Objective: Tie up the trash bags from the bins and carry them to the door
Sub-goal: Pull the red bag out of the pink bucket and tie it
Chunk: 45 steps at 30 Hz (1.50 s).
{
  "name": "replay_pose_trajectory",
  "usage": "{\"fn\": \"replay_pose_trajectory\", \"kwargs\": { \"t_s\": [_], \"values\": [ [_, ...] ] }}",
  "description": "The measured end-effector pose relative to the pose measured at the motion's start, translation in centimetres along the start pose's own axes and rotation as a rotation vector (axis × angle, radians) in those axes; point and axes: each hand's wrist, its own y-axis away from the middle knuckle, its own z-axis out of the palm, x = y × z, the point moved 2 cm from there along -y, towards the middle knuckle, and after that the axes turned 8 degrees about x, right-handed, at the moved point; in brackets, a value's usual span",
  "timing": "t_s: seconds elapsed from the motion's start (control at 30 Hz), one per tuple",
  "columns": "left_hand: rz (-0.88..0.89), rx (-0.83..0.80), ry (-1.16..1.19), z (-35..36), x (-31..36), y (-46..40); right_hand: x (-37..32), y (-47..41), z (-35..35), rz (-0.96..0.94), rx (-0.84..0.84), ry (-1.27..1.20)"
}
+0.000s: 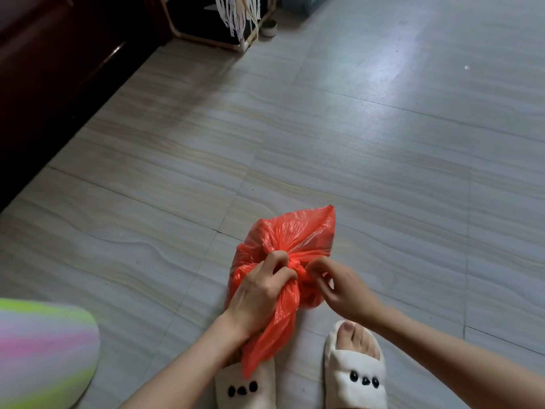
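Bag [290, 240] on floor [383, 143] before my slippers [355, 376], knot at mouth. Left hand [259, 290] fisted round one twisted tail; right hand [339, 286] pinches other end, remaining fingers loose. Step: tying. Next, I judge: pull ends apart, cinch, then lift.

This is a room in a home. Grey, wood-grained floor tiles [324, 137] spread out ahead of the left hand [259, 287] and right hand [342, 290], and just below the hands are feet in plush white house slippers [355, 376] with little animal faces. Far ahead and left of the left hand stands dark red wooden furniture [59, 69], beside a light-framed black stand [206, 25] draped with white fringe [236, 13].
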Motion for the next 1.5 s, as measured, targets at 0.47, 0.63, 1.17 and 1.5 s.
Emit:
{"fn": "replay_pose_trajectory", "kwargs": {
  "t_s": [0.47,0.63,1.17,1.5],
  "values": [
    [0.176,0.309,-0.129,-0.7,-1.7,-0.6,-1.7,-3.0,1.1,-0.052,-0.053,0.061],
    [0.356,0.163,-0.314,-1.1,-3.2,-0.9,-2.2,-3.4,0.0,-0.331,-0.114,0.349],
    [0.483,0.075,-0.49,1.0,-7.7,-2.4,2.6,-5.0,-2.7,-0.63,-0.273,0.561],
    [-0.336,-0.749,-0.078,-7.6,-1.3,-14.7,-4.0,-7.1,-15.2,0.316,-0.073,0.224]
  ]
}}
